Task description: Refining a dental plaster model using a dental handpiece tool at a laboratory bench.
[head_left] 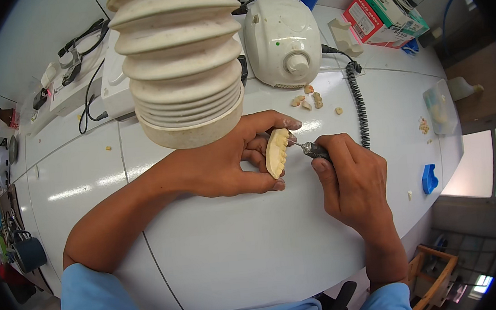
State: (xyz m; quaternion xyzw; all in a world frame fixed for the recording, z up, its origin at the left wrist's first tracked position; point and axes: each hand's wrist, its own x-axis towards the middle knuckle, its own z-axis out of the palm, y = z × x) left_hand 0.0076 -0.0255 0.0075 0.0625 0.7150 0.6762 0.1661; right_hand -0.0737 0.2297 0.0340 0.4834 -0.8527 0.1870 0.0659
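My left hand (231, 159) grips a cream-coloured dental cast (275, 156) by its ends, thumb at the near end and fingers at the far end. The row of moulded teeth on it faces right. In my right hand (355, 178) is a dark handpiece (316, 151), held like a pen. Its thin metal bur (295, 143) points left at the toothed side of the cast; whether the tip touches I cannot tell. Both hands are just above the white tabletop (238, 249).
A ribbed cream suction hose (186, 72) hangs over my left wrist. Behind stands a white control box (283, 41) with a knob; its black coiled cord (357, 102) runs toward my right hand. Small tooth-coloured pieces (317, 99), a blue tray-like piece (430, 179) and boxes (374, 20) lie about.
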